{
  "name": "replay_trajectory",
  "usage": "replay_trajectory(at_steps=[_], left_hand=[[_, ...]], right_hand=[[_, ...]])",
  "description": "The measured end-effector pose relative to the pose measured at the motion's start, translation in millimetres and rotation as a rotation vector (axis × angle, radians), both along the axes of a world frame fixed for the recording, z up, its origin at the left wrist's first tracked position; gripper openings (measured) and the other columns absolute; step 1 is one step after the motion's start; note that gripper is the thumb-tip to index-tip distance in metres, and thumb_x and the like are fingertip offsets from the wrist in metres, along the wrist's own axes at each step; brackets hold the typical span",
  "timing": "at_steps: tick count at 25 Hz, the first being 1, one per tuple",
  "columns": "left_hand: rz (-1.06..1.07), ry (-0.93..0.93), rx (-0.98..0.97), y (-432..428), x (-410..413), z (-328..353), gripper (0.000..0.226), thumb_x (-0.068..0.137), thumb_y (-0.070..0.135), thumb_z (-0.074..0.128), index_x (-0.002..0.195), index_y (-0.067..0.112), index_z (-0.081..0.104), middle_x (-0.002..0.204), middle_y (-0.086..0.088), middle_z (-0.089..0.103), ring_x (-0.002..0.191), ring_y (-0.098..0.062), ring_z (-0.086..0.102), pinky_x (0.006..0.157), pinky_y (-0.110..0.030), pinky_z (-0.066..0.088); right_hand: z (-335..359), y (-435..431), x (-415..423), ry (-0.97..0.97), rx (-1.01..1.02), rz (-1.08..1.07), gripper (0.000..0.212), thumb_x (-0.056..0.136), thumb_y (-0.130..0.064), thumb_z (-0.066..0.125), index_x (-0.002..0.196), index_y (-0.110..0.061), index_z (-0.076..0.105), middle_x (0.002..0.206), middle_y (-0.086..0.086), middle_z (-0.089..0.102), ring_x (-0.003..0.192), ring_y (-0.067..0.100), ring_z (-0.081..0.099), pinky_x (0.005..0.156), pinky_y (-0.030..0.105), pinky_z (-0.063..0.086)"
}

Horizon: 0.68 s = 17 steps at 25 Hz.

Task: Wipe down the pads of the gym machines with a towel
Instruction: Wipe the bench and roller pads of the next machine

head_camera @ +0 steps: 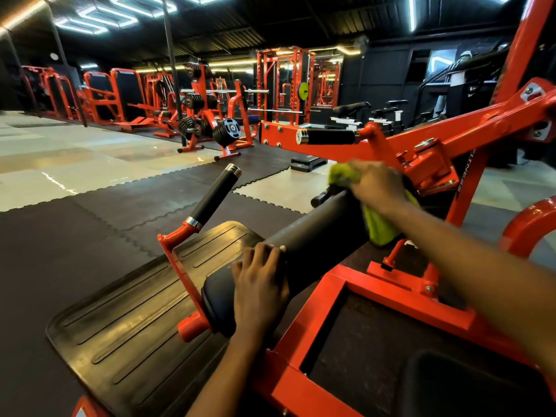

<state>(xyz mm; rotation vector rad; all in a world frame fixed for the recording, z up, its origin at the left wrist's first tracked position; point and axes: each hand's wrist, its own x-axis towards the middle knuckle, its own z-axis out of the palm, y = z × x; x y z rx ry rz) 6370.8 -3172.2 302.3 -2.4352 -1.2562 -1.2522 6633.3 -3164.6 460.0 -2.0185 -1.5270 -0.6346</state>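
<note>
Open room is seen at the far left, where pale floor tiles [75, 152] meet black rubber mats [60, 251] along a jigsaw edge. A rack of weights [207, 115] stands well back. Nearer, a ribbed black footplate [135, 311] is laid on the mats, its rounded corner turned toward the lower left. Just beside its far edge a black handle [215, 194] is tilted up and to the right on a red bracket. The pad [316, 236], a thick black roller, is set between the footplate and the red frame [406, 293]. Its long axis runs from its rounded near end at lower left up and away to the right. The left hand [260, 281] is laid over the near end, with fingers nearly straight and slightly spread across the top and nothing gripped. At the far end, the right hand [377, 185] is closed round a bunched green towel [379, 227], which is pressed against the roller and hangs down its right side. Little free room is left there, with frame bars close behind and to the right.
</note>
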Motion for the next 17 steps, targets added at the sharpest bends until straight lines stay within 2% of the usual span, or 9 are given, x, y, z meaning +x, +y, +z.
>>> replay_trajectory(at_steps=[2,4,7,9,10,13,17], left_hand=[[0.006,0.050,-0.017,-11.5,2.7,-7.4,0.057,0.076,0.027,0.078,0.130,0.020,0.059,0.129,-0.004,0.053,0.116,-0.026,0.047,0.086,-0.040,0.043],[-0.003,0.056,-0.040,-17.2,3.2,-10.6,0.064,0.072,0.026,0.083,0.132,0.021,0.060,0.132,-0.002,0.052,0.118,-0.025,0.046,0.087,-0.039,0.041],[-0.113,-0.032,-0.047,-16.8,-8.1,-6.7,0.050,0.080,0.024,0.071,0.128,0.021,0.060,0.134,0.001,0.051,0.124,-0.021,0.043,0.096,-0.037,0.039],[-0.207,-0.169,-0.090,-17.7,-22.8,-5.5,0.039,0.085,0.027,0.054,0.122,0.018,0.061,0.131,0.001,0.053,0.125,-0.018,0.044,0.101,-0.034,0.039],[-0.220,-0.242,-0.099,-18.4,-32.5,-6.8,0.036,0.085,0.025,0.053,0.119,0.017,0.061,0.129,0.000,0.054,0.123,-0.017,0.045,0.101,-0.034,0.040],[-0.115,-0.381,-0.089,-20.6,-65.7,-14.1,0.032,0.082,0.003,0.064,0.113,0.013,0.062,0.122,-0.004,0.056,0.118,-0.014,0.043,0.097,-0.035,0.042],[-0.011,-0.440,-0.109,-21.5,-105.4,-21.0,0.035,0.081,-0.008,0.064,0.109,0.012,0.060,0.113,-0.005,0.055,0.108,-0.013,0.044,0.087,-0.036,0.047]], right_hand=[[21.0,11.3,33.9,0.088,0.002,-0.158,0.022,0.096,-0.034,0.066,0.116,-0.027,0.065,0.103,0.012,0.072,0.100,0.036,0.066,0.087,0.043,0.047],[18.0,19.1,32.7,0.058,-0.070,-0.119,0.023,0.098,-0.039,0.061,0.118,-0.029,0.064,0.110,0.012,0.071,0.107,0.035,0.063,0.101,0.049,0.039],[-14.2,15.4,-12.6,-0.068,-0.168,-0.031,0.025,0.099,-0.048,0.053,0.116,-0.031,0.062,0.106,0.012,0.070,0.102,0.036,0.062,0.091,0.043,0.045],[-23.4,6.6,-46.5,-0.132,-0.152,0.002,0.026,0.099,-0.046,0.052,0.115,-0.028,0.061,0.107,0.014,0.070,0.101,0.039,0.063,0.087,0.042,0.047],[-27.7,1.9,-62.9,-0.154,-0.145,0.010,0.025,0.099,-0.043,0.053,0.115,-0.026,0.061,0.107,0.013,0.070,0.102,0.040,0.063,0.087,0.042,0.047],[-43.8,-9.2,-109.3,-0.164,-0.131,0.068,0.022,0.095,-0.033,0.057,0.116,-0.024,0.061,0.106,0.010,0.071,0.102,0.038,0.062,0.089,0.041,0.045],[-78.8,-14.2,-175.8,-0.139,-0.105,0.163,0.021,0.085,-0.030,0.065,0.105,-0.023,0.064,0.093,0.005,0.072,0.091,0.034,0.065,0.091,0.042,0.047]])
